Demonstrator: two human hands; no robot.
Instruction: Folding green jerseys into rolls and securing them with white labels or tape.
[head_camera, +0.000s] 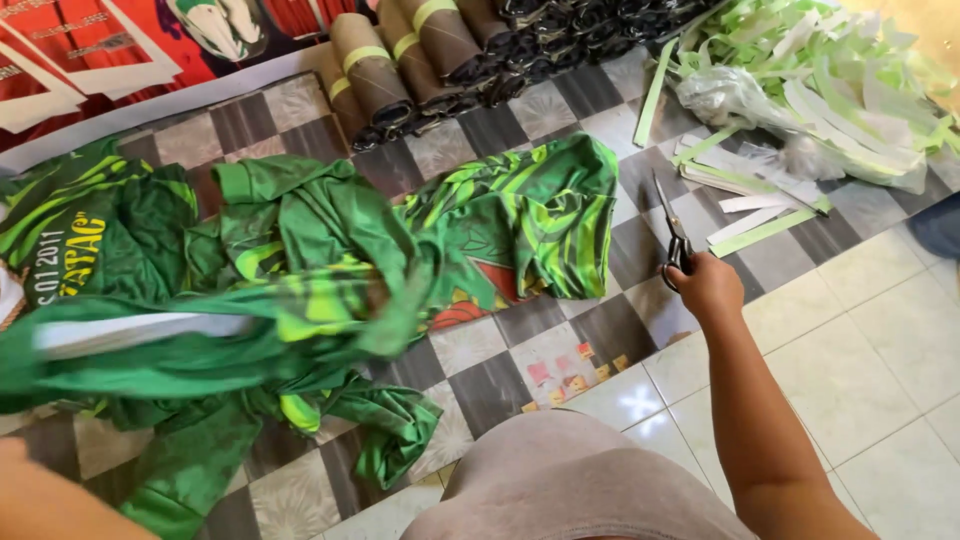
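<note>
Left to right: left hand (40, 500), only its forearm visible at the lower edge, fingers hidden, grip undeterminable; green printed garments (300, 300) heaped on the checkered mat (490, 385), apparently still unsorted; right hand (705, 285), fingers curled through the handles of scissors (672, 232), blades nearly closed, tips resting on the mat; trimmed paper strips (800, 80) already piled beyond.

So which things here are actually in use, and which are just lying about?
In use: scissors in the right hand; green printed fabric spread on the floor.
Lying about: rolled brown bundles; paper strip pile; red poster.
</note>
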